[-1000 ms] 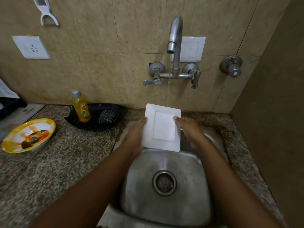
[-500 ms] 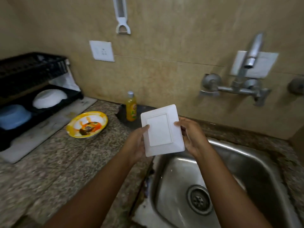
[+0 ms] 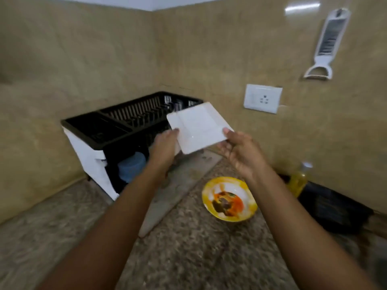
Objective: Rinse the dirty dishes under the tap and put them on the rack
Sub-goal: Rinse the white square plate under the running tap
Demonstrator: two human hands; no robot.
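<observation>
I hold a white square plate (image 3: pixel 199 126) in the air in front of the black two-tier dish rack (image 3: pixel 117 126). My left hand (image 3: pixel 164 148) grips its left edge and my right hand (image 3: pixel 240 151) grips its right corner. The plate is tilted, just right of the rack's upper tier. A blue bowl (image 3: pixel 130 167) sits in the rack's lower tier. On the granite counter (image 3: pixel 188 248) lies a yellow-rimmed plate (image 3: pixel 229 198) smeared with orange and brown food. The sink and tap are out of view.
A light drain mat (image 3: pixel 178 195) lies under and in front of the rack. A yellow soap bottle (image 3: pixel 298 182) stands on a black tray (image 3: pixel 335 208) at the right wall. A wall socket (image 3: pixel 262 98) and a hanging white grater (image 3: pixel 328 42) are above.
I have turned left from the sink, carrying the white plate with both hands from under the tap to the dish rack. The rack now fills the middle of the view.
</observation>
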